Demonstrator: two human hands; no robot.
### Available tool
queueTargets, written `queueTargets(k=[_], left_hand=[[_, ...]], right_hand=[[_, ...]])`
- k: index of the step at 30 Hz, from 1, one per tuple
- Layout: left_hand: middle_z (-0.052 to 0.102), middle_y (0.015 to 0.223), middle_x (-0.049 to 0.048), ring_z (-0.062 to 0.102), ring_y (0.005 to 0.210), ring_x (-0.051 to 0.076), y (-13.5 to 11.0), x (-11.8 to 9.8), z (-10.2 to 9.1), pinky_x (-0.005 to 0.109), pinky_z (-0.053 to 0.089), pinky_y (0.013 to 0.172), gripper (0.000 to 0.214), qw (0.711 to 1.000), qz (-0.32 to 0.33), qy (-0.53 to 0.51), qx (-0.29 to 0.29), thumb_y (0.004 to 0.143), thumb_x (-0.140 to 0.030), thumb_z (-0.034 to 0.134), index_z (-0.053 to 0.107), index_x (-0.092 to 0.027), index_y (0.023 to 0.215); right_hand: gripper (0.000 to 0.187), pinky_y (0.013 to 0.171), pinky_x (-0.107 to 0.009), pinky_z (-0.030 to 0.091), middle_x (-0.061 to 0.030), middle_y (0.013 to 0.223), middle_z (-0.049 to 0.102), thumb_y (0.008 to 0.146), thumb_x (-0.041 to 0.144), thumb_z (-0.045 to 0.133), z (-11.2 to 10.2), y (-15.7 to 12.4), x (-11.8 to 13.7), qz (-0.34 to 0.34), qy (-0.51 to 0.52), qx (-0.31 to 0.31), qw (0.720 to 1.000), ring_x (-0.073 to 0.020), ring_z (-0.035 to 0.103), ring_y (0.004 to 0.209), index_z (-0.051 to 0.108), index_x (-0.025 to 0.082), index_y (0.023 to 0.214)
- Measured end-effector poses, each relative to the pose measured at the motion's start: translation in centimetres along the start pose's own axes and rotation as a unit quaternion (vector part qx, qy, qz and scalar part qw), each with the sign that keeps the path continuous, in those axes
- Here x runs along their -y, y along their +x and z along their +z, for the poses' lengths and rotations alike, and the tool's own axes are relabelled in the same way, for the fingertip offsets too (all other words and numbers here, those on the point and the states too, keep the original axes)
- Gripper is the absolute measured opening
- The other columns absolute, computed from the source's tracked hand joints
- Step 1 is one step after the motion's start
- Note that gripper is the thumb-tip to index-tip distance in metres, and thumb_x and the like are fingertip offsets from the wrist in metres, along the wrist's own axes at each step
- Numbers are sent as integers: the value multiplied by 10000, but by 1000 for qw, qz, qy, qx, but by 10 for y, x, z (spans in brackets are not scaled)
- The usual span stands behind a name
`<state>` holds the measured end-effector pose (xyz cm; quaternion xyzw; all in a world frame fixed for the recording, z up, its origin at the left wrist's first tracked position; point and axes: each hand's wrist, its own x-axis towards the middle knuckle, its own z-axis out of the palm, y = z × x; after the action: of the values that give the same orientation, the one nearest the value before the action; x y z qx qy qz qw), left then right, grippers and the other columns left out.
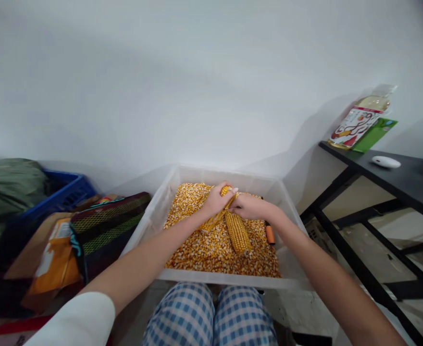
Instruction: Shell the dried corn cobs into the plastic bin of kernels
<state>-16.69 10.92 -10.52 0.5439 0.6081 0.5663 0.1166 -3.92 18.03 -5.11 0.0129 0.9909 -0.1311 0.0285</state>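
Observation:
My left hand [217,198] is wrapped around a corn cob [225,190], whose yellow end shows above the fingers. Against it, my right hand [250,206] has its fingers curled in, gripping at the same cob; the exact contact is partly hidden. Below the hands a full ear of corn [238,234] lies slanted, its kernels in rows. Another yellow cob [211,222] shows under my left wrist, partly covered. Loose kernels [200,254] fill the bottom of a translucent plastic bin [229,276]. An orange-handled tool [270,234] rests on the kernels beside my right forearm.
On the right a black table [420,178] carries a bottle [359,120], a green packet [373,136] and a white mouse-like object [386,162]. To the left stand a mesh bag [106,230], an orange package [56,259] and a blue crate [67,190]. A white wall rises behind the bin.

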Motion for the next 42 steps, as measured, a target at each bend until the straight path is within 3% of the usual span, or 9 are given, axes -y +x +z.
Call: queueTargets(k=[7, 11, 15, 17, 20, 25, 29, 35, 42], left_hand=[[594, 750, -3, 539, 753, 133, 3, 2, -6, 237, 420, 743, 240, 1000, 1, -11, -15, 782, -378, 481, 583, -163, 807], [589, 755, 1, 536, 756, 136, 1, 2, -8, 239, 423, 733, 223, 1000, 6, -7, -24, 785, -364, 474, 573, -165, 805], [589, 768, -1, 535, 743, 139, 2, -2, -17, 245, 416, 734, 233, 999, 37, 9, -13, 767, -370, 506, 577, -168, 860], [580, 769, -3, 530, 739, 138, 5, -4, -23, 244, 413, 729, 234, 998, 40, 0, -38, 756, -374, 519, 572, -170, 858], [542, 701, -12, 519, 662, 127, 11, 0, -32, 241, 422, 661, 224, 992, -14, -78, -96, 755, -386, 497, 547, -175, 810], [451, 566, -41, 464, 491, 106, 17, 19, -39, 231, 405, 496, 231, 957, -122, -241, -110, 739, -415, 473, 491, -185, 753], [431, 549, -41, 438, 479, 93, 19, 30, -35, 220, 400, 477, 221, 938, -158, -284, -123, 706, -395, 483, 469, -176, 682], [451, 570, -37, 441, 545, 97, 20, 32, -26, 218, 395, 544, 225, 964, -113, -212, -115, 709, -386, 470, 486, -173, 638], [457, 559, -36, 440, 536, 100, 20, 32, -24, 233, 388, 543, 223, 962, -109, -216, -130, 713, -382, 486, 501, -175, 631]], right_hand=[[250, 487, -206, 251, 28, 475, 447, 785, 155, 462, -9, 10, -1, 14, 46, 35, 998, -70, 314, 468, 552, 107, 557], [219, 504, -210, 278, 6, 511, 509, 750, 106, 439, -12, 15, -2, 13, 31, 55, 998, -78, 350, 484, 591, 98, 592], [198, 525, -207, 303, -22, 602, 609, 710, 94, 462, 10, 21, 3, -26, -13, 132, 991, -86, 396, 505, 656, 111, 670], [187, 520, -213, 303, -42, 658, 647, 708, 120, 491, 25, 22, 7, -34, -43, 160, 986, -91, 415, 501, 678, 115, 705], [205, 535, -219, 309, -77, 726, 674, 748, 157, 490, 31, 19, 8, 15, -69, 94, 993, -112, 478, 550, 689, 106, 757], [318, 550, -209, 317, -58, 706, 666, 872, 257, 391, 6, 6, 5, 100, -1, -78, 992, -118, 520, 573, 662, 119, 781], [346, 576, -211, 319, -57, 745, 674, 910, 287, 344, 10, 5, 11, 125, -9, -185, 975, -127, 555, 607, 648, 142, 833], [312, 642, -207, 348, -71, 870, 688, 918, 274, 349, 34, 12, 19, 131, -40, -181, 974, -141, 612, 732, 641, 171, 958], [337, 646, -216, 353, -76, 849, 688, 925, 285, 325, 32, 10, 22, 149, -79, -180, 969, -148, 618, 720, 643, 174, 936]])
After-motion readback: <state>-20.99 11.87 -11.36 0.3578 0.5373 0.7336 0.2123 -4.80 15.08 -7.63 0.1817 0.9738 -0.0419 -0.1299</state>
